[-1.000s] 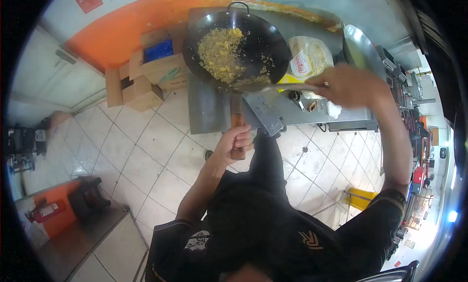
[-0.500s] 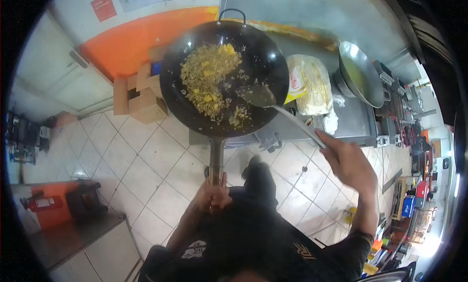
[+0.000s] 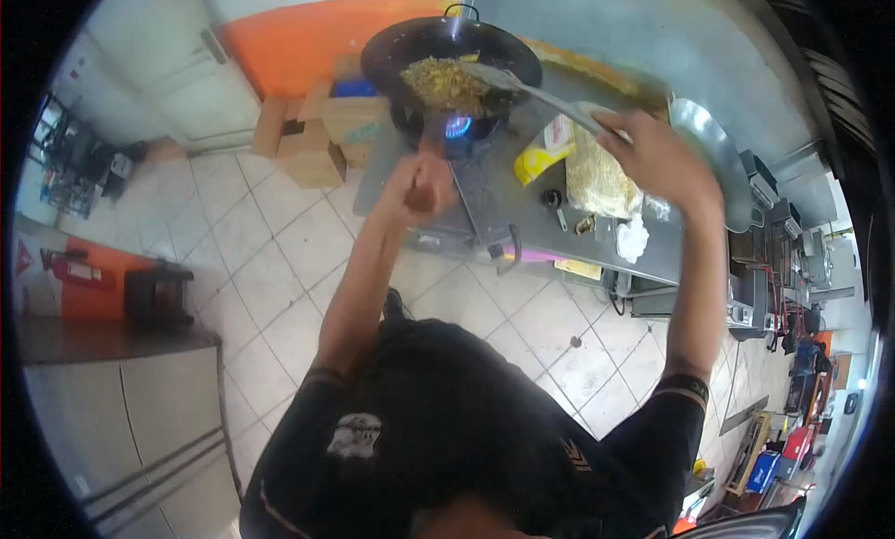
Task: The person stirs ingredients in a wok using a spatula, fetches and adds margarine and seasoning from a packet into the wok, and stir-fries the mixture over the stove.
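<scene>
My left hand [image 3: 427, 186] is wrapped round the handle of a black wok [image 3: 392, 59], its near side raised and the burner showing beneath. A blue flame [image 3: 457, 127] burns there. Rice with yellow pieces [image 3: 443, 82] lies in the wok's middle and left. In my right hand [image 3: 657, 157] is the grip of a long metal spatula [image 3: 559, 106]; its blade is over the food at the wok's right half. Close to my right hand, a clear bag of pale food [image 3: 597, 177] and a yellow packet [image 3: 543, 152] rest on the metal counter [image 3: 508, 189].
A large metal pan [image 3: 704, 133] stands right of the bag. Crumpled white plastic [image 3: 631, 239] and a small dark tool [image 3: 554, 203] lie near the counter's front. Cardboard boxes [image 3: 312, 157] sit left of the stove. A fire extinguisher [image 3: 79, 270] is at far left.
The wok has moved away from my body, and the burner flame has come into view. My left hand has moved forward with it. The spatula has moved up and left over the food.
</scene>
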Available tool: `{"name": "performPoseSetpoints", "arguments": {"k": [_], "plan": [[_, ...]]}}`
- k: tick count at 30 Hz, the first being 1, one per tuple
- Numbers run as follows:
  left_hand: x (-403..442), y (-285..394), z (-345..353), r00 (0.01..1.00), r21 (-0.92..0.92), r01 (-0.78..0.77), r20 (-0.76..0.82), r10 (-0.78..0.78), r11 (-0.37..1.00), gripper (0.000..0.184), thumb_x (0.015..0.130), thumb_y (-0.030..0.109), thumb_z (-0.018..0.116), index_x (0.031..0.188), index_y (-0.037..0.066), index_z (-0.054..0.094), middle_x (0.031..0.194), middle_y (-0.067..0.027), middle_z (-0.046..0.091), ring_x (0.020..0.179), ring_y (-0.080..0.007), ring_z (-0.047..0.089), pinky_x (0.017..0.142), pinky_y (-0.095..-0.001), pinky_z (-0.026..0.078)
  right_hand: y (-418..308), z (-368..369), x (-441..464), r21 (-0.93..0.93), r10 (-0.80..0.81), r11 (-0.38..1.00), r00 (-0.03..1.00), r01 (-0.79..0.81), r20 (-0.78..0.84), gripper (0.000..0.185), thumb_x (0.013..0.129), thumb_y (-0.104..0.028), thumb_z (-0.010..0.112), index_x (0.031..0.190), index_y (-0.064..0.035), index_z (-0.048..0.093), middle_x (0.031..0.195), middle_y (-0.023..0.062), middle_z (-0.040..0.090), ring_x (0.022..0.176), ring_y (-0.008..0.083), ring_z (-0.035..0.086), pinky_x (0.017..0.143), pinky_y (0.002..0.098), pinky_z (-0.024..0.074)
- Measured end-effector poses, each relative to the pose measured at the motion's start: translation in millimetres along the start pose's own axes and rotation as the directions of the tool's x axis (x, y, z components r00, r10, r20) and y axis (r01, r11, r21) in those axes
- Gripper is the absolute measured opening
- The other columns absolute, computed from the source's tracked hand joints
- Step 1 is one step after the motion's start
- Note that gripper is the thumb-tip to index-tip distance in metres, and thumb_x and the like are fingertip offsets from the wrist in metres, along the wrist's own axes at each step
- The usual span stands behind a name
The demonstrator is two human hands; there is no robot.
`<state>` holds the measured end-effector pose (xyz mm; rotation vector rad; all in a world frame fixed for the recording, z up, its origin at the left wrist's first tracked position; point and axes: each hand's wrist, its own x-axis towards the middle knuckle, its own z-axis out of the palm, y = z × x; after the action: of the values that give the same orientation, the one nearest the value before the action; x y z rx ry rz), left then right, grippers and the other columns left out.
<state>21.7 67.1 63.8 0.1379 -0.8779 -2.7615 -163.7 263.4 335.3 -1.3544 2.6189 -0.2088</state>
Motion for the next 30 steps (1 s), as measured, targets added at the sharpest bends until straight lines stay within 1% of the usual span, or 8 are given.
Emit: {"name": "performPoseSetpoints", "arguments": {"k": [7, 10, 13, 17, 19, 21, 24, 30], "plan": [[18, -16, 23, 0.938, 0.091, -0.009, -0.343, 0.040, 0.996, 0.016, 0.092, 0.023, 0.049, 0.081, 0.013, 0.053, 0.059, 0.0046, 0.043, 0.052, -0.0098, 0.046, 0.047, -0.0287, 0.039, 20, 28, -46, -0.029, -0.081, 0.997, 0.940, 0.075, -0.332, 0.032, 0.090, -0.022, 0.053, 0.117, -0.0055, 0.059, 0.097, 0.0247, 0.063, 0.095, 0.0397, 0.060, 0.081, 0.0446, 0.0461], [50, -25, -4, 0.995, -0.227, -0.073, -0.085, 0.055, 0.971, 0.018, 0.094, 0.028, 0.050, 0.085, 0.012, 0.054, 0.058, 0.0058, 0.045, 0.053, -0.0071, 0.048, 0.043, -0.0255, 0.036, 34, 34, 7, 0.017, 0.073, 0.997, 0.996, -0.072, -0.043, 0.032, 0.090, -0.022, 0.053, 0.118, -0.0071, 0.059, 0.096, 0.0255, 0.062, 0.094, 0.0419, 0.057, 0.080, 0.0447, 0.0461], [40, -17, -36, 0.939, -0.150, 0.184, 0.321, -0.128, 0.971, 0.016, 0.088, 0.023, 0.057, 0.100, 0.012, 0.057, 0.087, -0.0033, 0.059, 0.080, -0.0136, 0.052, 0.076, -0.0319, 0.045, 37, 42, 12, 0.027, -0.010, 1.000, 0.985, 0.015, -0.175, 0.031, 0.091, -0.022, 0.052, 0.117, -0.0077, 0.060, 0.095, 0.0251, 0.062, 0.092, 0.0419, 0.058, 0.078, 0.0452, 0.0464], [63, -27, -6, 0.987, -0.017, 0.070, -0.141, -0.071, 0.997, 0.027, 0.095, 0.029, 0.047, 0.072, 0.015, 0.050, 0.072, 0.0012, 0.054, 0.066, -0.0094, 0.052, 0.055, -0.0268, 0.040, 33, 15, -23, 0.013, -0.102, 0.994, 0.952, 0.110, -0.290, 0.033, 0.090, -0.026, 0.054, 0.116, -0.0065, 0.061, 0.092, 0.0258, 0.061, 0.088, 0.0418, 0.059, 0.075, 0.0444, 0.0465], [55, -47, -17, 0.948, -0.026, -0.153, 0.280, 0.154, 0.988, 0.015, 0.095, 0.028, 0.048, 0.098, 0.013, 0.047, 0.096, -0.0043, 0.052, 0.086, -0.0136, 0.051, 0.072, -0.0317, 0.040, 18, 8, -8, -0.031, -0.107, 0.994, 0.983, 0.103, -0.147, 0.034, 0.090, -0.027, 0.054, 0.116, -0.0064, 0.061, 0.090, 0.0266, 0.061, 0.087, 0.0414, 0.060, 0.075, 0.0442, 0.0466], [82, -31, -40, 0.639, -0.208, -0.146, 0.727, 0.253, 0.967, 0.046, 0.093, 0.026, 0.053, 0.134, 0.011, 0.042, 0.126, -0.0109, 0.052, 0.113, -0.0189, 0.050, 0.096, -0.0376, 0.040, 25, 18, 13, 0.036, -0.006, 0.999, 0.995, 0.010, -0.104, 0.035, 0.090, -0.028, 0.054, 0.118, -0.0065, 0.060, 0.088, 0.0282, 0.060, 0.084, 0.0411, 0.060, 0.074, 0.0434, 0.0469], [81, -44, -53, 0.832, -0.276, 0.156, 0.554, 0.024, 0.948, 0.038, 0.092, 0.027, 0.053, 0.124, 0.012, 0.037, 0.116, -0.0079, 0.048, 0.102, -0.0169, 0.047, 0.087, -0.0345, 0.037, 41, 28, -13, 0.016, -0.004, 1.000, 0.969, 0.009, -0.249, 0.034, 0.090, -0.025, 0.055, 0.118, -0.0069, 0.060, 0.085, 0.0284, 0.060, 0.084, 0.0408, 0.061, 0.074, 0.0422, 0.0468], [61, -37, 14, 0.943, 0.412, -0.173, -0.192, 0.271, 0.895, 0.027, 0.095, 0.024, 0.043, 0.069, 0.017, 0.047, 0.058, 0.0047, 0.043, 0.044, -0.0080, 0.040, 0.039, -0.0256, 0.033, 48, 29, 29, 0.097, -0.075, 0.991, 0.977, 0.096, -0.201, 0.033, 0.090, -0.023, 0.054, 0.117, -0.0043, 0.059, 0.095, 0.0274, 0.060, 0.093, 0.0420, 0.059, 0.078, 0.0420, 0.0468]]}}
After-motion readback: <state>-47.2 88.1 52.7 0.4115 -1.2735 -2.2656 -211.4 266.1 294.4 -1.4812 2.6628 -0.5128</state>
